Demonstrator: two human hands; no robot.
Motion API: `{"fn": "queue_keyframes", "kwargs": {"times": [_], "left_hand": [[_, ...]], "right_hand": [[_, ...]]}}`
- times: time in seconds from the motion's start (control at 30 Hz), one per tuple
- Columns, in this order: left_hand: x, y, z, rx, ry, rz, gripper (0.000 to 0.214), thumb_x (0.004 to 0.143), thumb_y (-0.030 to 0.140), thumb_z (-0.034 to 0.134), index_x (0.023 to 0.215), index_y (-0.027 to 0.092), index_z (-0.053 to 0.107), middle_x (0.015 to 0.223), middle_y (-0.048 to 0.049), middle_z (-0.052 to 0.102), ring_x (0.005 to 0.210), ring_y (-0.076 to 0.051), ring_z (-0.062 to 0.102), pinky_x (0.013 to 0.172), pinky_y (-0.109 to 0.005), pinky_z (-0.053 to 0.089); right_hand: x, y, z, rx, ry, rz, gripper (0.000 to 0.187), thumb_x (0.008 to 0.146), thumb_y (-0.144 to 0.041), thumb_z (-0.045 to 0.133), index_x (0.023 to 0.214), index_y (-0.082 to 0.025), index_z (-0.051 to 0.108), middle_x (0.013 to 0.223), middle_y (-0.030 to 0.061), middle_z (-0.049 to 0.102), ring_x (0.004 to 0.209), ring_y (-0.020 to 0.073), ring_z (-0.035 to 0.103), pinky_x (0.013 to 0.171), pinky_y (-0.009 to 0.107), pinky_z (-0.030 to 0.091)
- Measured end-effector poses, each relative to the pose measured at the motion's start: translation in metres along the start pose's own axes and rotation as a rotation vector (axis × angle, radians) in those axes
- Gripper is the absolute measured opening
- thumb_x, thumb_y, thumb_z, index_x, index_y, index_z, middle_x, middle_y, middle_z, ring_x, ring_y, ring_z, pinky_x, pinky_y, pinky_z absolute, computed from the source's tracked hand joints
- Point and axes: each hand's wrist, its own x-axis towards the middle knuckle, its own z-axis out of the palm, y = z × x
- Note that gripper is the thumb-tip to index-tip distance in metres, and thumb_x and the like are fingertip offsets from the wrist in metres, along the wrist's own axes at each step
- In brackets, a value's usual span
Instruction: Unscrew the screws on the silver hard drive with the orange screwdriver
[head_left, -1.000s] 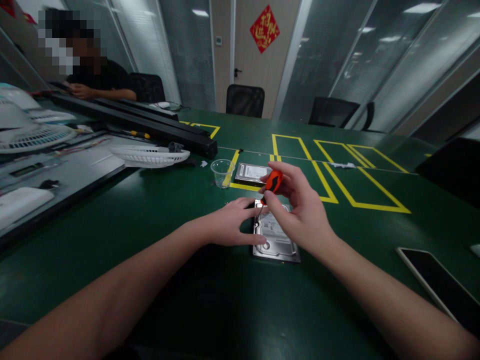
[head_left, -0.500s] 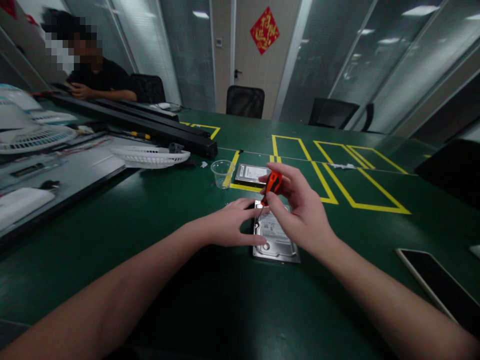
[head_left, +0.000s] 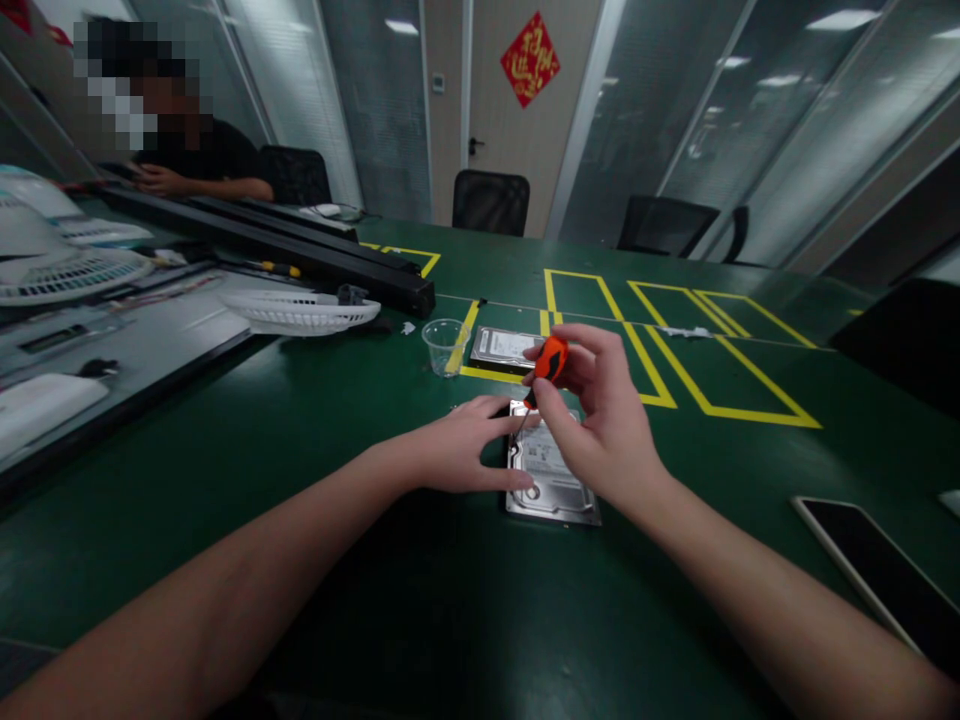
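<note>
A silver hard drive (head_left: 555, 482) lies flat on the green table (head_left: 315, 430) in front of me. My left hand (head_left: 461, 450) rests on its left edge, thumb and fingers stretched along the side and steadying it. My right hand (head_left: 596, 415) is closed around an orange-handled screwdriver (head_left: 550, 365), held nearly upright. The thin shaft points down at the drive's far left corner. A second hard drive (head_left: 504, 347) lies farther back by the yellow tape lines.
A clear plastic cup (head_left: 445, 345) stands left of the second drive. White fan grilles (head_left: 300, 310) and a long black bar (head_left: 285, 250) occupy the left. A person sits at the far left. A dark tablet (head_left: 877, 570) lies at the right edge.
My right fingers have shifted round the screwdriver handle, which has turned and tilted slightly. The left hand and the drive have stayed put.
</note>
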Motion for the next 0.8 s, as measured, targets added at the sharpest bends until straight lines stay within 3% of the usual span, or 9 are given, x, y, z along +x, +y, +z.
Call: {"fn": "queue_keyframes", "kwargs": {"times": [0.23,0.43,0.63,0.8], "left_hand": [[0.0006,-0.0045,0.0036,-0.012,0.015,0.003,0.087,0.094,0.076,0.073,0.165,0.031,0.052,0.179,-0.0161,0.036,0.165,-0.049,0.032,0.132,-0.070,0.031],[0.0002,-0.0006,0.0008,-0.017,0.000,-0.014,0.086,0.094,0.072,0.075,0.166,0.034,0.051,0.179,-0.0139,0.037,0.166,-0.049,0.031,0.133,-0.070,0.029],[0.0002,0.0003,0.0001,-0.008,-0.012,-0.025,0.089,0.094,0.076,0.074,0.166,0.029,0.052,0.180,-0.0164,0.035,0.167,-0.049,0.029,0.135,-0.068,0.028],[-0.0001,-0.0006,0.0008,0.002,-0.018,-0.030,0.089,0.095,0.074,0.073,0.169,0.032,0.047,0.181,-0.0159,0.032,0.167,-0.049,0.029,0.134,-0.069,0.029]], "right_hand": [[0.0034,0.0008,-0.0019,-0.179,0.089,-0.102,0.044,0.098,-0.026,0.076,0.138,-0.032,0.060,0.121,0.0052,0.068,0.099,0.0242,0.068,0.091,0.049,0.063],[0.0022,-0.0017,-0.0007,-0.089,0.044,-0.087,0.046,0.099,-0.017,0.065,0.142,-0.033,0.057,0.126,0.0054,0.068,0.110,0.0249,0.071,0.097,0.047,0.063],[0.0011,0.0021,-0.0009,-0.140,0.046,-0.094,0.050,0.098,-0.025,0.075,0.143,-0.033,0.056,0.130,0.0052,0.068,0.104,0.0239,0.070,0.096,0.047,0.063],[0.0007,0.0023,-0.0006,-0.084,0.040,-0.076,0.047,0.100,-0.019,0.068,0.144,-0.034,0.056,0.130,0.0054,0.068,0.110,0.0250,0.072,0.100,0.048,0.063]]}}
